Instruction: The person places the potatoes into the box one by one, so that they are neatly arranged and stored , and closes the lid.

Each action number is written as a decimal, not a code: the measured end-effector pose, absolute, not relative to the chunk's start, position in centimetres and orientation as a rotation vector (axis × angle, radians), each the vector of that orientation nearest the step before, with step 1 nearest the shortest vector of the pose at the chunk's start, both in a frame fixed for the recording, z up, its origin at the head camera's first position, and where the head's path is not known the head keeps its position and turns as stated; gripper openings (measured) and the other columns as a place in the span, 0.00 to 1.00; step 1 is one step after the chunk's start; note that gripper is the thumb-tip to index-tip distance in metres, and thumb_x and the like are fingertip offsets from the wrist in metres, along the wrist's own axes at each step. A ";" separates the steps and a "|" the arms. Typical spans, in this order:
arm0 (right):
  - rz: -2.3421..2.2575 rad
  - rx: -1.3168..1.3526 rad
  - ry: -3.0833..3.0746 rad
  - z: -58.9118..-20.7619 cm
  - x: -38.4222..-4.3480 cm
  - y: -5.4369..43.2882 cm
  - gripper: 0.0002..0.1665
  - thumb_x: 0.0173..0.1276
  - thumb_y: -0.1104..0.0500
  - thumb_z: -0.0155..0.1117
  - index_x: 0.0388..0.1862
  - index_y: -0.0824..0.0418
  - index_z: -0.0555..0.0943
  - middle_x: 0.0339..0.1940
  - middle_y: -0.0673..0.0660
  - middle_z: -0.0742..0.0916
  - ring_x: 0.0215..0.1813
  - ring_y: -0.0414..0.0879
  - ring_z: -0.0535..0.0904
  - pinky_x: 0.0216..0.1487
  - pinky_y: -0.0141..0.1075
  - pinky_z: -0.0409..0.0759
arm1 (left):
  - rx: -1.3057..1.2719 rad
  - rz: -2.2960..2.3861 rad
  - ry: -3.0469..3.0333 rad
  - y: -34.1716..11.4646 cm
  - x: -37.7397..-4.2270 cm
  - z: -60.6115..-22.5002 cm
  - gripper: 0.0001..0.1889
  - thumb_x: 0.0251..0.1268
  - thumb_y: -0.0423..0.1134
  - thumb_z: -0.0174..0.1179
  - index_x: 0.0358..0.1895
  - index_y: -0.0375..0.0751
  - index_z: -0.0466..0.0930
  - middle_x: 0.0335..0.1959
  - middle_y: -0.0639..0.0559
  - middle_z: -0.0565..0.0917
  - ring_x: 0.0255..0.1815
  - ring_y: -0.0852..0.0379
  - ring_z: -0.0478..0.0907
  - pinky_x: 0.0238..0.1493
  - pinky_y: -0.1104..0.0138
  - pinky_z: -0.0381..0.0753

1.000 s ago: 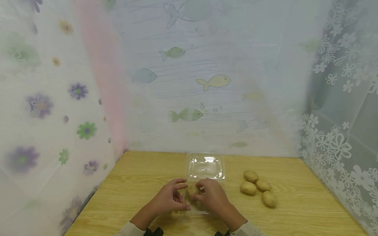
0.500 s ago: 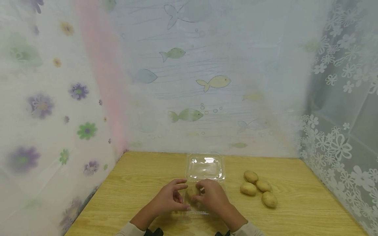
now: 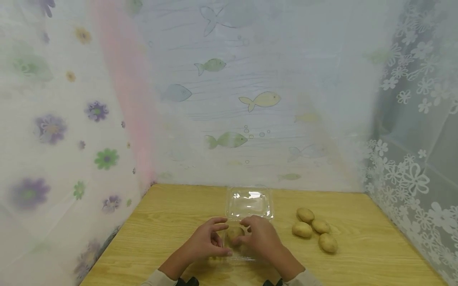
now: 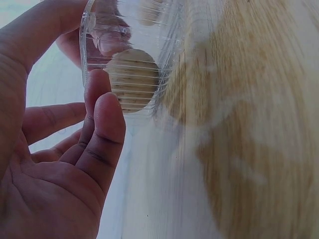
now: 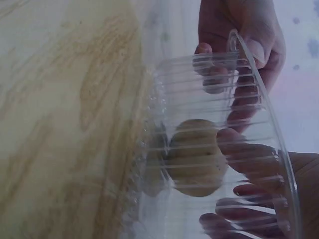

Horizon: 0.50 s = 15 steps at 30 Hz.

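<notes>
A clear plastic clamshell container (image 3: 247, 259) lies on the table with its lid (image 3: 249, 203) folded back away from me. Inside its left part sits a potato (image 3: 235, 234), also seen through the ribbed wall as a potato (image 4: 133, 79) in the left wrist view and as a potato (image 5: 196, 157) in the right wrist view. My left hand (image 3: 204, 240) holds the container's left rim, its thumb at the near corner and curled fingers outside the wall. Over the container, my right hand (image 3: 262, 238) has its fingers spread apart, thumb tip right at the potato.
Several loose potatoes (image 3: 302, 229) lie in a cluster on the wooden table (image 3: 171, 206), to the right of the container. A fish-print curtain (image 3: 214, 167) hangs behind the table, with flowered sheets at both sides.
My right hand has shifted slightly right, and its index finger has come away from the potato, which shows more now. My left hand keeps its place at the container.
</notes>
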State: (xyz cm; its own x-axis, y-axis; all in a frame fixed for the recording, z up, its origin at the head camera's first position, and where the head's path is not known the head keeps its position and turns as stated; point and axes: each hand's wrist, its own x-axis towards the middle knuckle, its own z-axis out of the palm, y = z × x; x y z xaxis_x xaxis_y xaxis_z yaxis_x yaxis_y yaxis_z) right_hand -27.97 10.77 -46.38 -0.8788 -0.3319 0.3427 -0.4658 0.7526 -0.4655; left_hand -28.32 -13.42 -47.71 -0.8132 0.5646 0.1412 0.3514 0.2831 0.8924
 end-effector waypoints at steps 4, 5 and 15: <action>0.807 0.614 -2.710 -45.9 -28.1 11.3 0.34 0.52 0.38 0.83 0.50 0.58 0.89 0.49 0.55 0.91 0.42 0.48 0.89 0.38 0.36 0.86 | 0.848 1.546 2.360 -13.3 -28.3 -47.7 0.47 0.55 0.43 0.81 0.78 0.41 0.65 0.71 0.36 0.76 0.33 0.58 0.85 0.36 0.68 0.87; 0.802 0.612 -2.712 -45.8 -28.1 11.5 0.33 0.52 0.38 0.83 0.51 0.57 0.89 0.49 0.54 0.91 0.42 0.48 0.89 0.38 0.37 0.86 | 0.848 1.545 2.362 -13.3 -28.3 -47.8 0.47 0.55 0.43 0.81 0.78 0.41 0.65 0.71 0.35 0.76 0.33 0.58 0.85 0.36 0.68 0.87; 0.703 0.532 -2.676 -45.0 -27.8 13.4 0.29 0.52 0.40 0.84 0.49 0.52 0.89 0.49 0.49 0.91 0.41 0.45 0.89 0.34 0.34 0.83 | 0.874 1.533 2.361 -13.4 -28.6 -48.3 0.49 0.55 0.46 0.81 0.78 0.40 0.62 0.72 0.33 0.74 0.34 0.59 0.85 0.37 0.66 0.88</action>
